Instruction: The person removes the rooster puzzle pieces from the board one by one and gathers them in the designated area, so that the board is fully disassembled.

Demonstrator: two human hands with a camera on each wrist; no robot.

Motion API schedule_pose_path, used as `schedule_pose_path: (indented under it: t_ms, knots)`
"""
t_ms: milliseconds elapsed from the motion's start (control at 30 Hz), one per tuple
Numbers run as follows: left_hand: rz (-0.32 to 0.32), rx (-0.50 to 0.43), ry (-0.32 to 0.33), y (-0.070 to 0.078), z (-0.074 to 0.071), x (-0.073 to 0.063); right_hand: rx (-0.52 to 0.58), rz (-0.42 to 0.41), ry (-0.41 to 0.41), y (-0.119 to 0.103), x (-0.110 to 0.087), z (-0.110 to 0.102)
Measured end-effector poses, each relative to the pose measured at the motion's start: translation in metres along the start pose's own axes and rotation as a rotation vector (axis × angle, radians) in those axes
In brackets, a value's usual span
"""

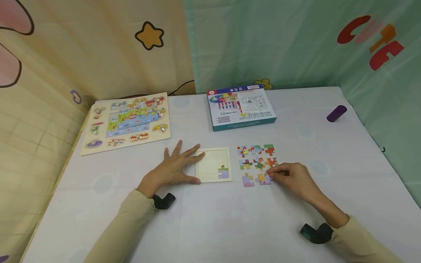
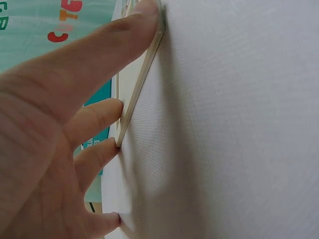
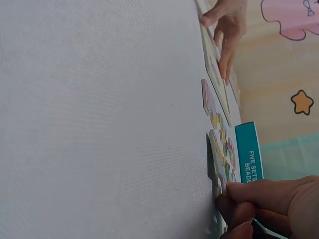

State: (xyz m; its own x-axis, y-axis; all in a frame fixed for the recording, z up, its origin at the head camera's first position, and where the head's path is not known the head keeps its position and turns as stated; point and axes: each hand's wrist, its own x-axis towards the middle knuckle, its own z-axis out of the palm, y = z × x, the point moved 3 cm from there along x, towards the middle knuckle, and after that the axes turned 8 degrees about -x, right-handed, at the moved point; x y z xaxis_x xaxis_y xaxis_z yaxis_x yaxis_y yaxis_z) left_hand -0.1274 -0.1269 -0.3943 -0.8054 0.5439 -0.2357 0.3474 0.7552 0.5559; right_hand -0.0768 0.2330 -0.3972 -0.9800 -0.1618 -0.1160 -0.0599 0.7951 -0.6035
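With fingers spread, my left hand [image 1: 174,168] rests at the left side of a small square wooden puzzle tray [image 1: 207,166]. In the left wrist view its thumb [image 2: 134,32] and two fingertips touch the tray's edge. One purple and green puzzle piece [image 1: 223,172] lies in the tray's lower right corner. My right hand [image 1: 296,180] pinches a yellow and purple puzzle piece [image 1: 262,179] between thumb and fingertips. In the right wrist view that piece [image 3: 215,149] is tilted, with a shadow under it. Several other loose puzzle pieces [image 1: 258,163] lie in rows beside it.
A larger wooden peg puzzle board [image 1: 131,142] lies at the back left. A boxed bead set [image 1: 243,109] sits at the back middle, and a dark purple cylinder [image 1: 337,113] at the back right. Curtains [image 1: 263,44] hang behind the white table [image 1: 204,226].
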Motion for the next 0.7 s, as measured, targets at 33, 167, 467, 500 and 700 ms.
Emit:
schedule_pose_path:
  t_ms: [33, 167, 467, 500, 700]
  knots:
    - [0.0, 0.0, 0.001, 0.0, 0.0, 0.0, -0.007, -0.005, 0.005, 0.0, 0.0, 0.0]
    - [0.001, 0.0, 0.003, 0.0, 0.0, 0.0, -0.028, -0.023, 0.018, 0.001, -0.001, -0.001]
    - [0.0, 0.004, -0.002, 0.001, 0.0, 0.0, 0.007, -0.077, 0.058, -0.017, 0.008, 0.001]
    - [-0.001, 0.004, -0.002, 0.001, 0.0, 0.0, 0.016, -0.083, 0.056, -0.021, 0.01, 0.003]
    - [0.005, 0.004, -0.002, 0.002, -0.001, 0.0, 0.054, -0.131, -0.005, -0.05, 0.028, 0.029]
